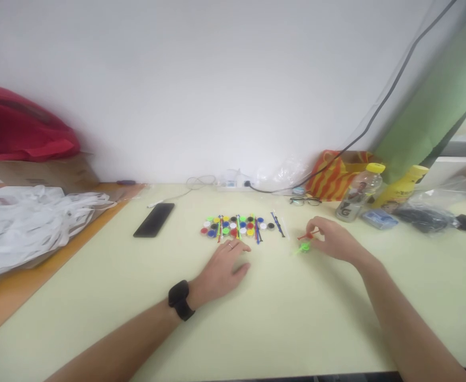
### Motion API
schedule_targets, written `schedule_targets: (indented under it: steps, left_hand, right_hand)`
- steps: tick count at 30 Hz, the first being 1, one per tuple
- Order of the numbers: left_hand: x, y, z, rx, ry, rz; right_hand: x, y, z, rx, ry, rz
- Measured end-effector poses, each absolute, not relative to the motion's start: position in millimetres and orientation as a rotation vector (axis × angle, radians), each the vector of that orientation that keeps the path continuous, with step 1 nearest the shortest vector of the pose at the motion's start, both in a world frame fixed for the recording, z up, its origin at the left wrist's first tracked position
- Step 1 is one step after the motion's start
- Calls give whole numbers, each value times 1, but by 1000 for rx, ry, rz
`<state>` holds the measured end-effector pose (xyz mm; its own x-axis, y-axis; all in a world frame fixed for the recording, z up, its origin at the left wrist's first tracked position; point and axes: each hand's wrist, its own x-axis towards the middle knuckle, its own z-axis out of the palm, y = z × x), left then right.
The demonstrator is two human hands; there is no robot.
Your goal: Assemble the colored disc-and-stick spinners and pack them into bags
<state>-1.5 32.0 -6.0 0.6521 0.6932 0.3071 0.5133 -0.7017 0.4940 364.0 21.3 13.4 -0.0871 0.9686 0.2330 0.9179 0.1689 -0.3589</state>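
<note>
Rows of small round coloured caps (233,226) lie in the middle of the table, with thin coloured plastic sticks (258,229) laid across them. Just in front of these rows, my left hand (225,268) rests palm down, fingers apart, holding nothing. To the right, my right hand (332,239) pinches a red plastic stick (308,235) between thumb and fingers. Below it, close to my fingertips, is a bright green plastic piece (303,248). A dark blue stick (278,224) lies apart between the caps and my right hand, with a whitish stick (286,228) beside it.
A black phone (154,220) lies left of the caps. Glasses (305,201), a clear bottle (359,193), a yellow bottle (400,188) and a striped bag (328,175) stand back right. White bags (29,223) pile up at left. A power strip (233,183) sits against the wall.
</note>
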Motion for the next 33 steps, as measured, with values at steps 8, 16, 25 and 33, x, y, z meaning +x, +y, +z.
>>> schedule_targets:
  steps: [8, 16, 25, 33]
  left_hand:
    - [0, 31, -2, 2517, 921, 690]
    - [-1, 31, -2, 2513, 929, 674]
    - [0, 32, -3, 2529, 937, 656]
    - [-1, 32, -4, 2535, 922, 671]
  right_hand:
    - [324, 28, -7, -1649, -1934, 123]
    - [292, 28, -24, -1458, -2132, -64]
    - [283, 38, -38, -1768, -2153, -266]
    - [282, 37, -40, -1783, -2139, -191]
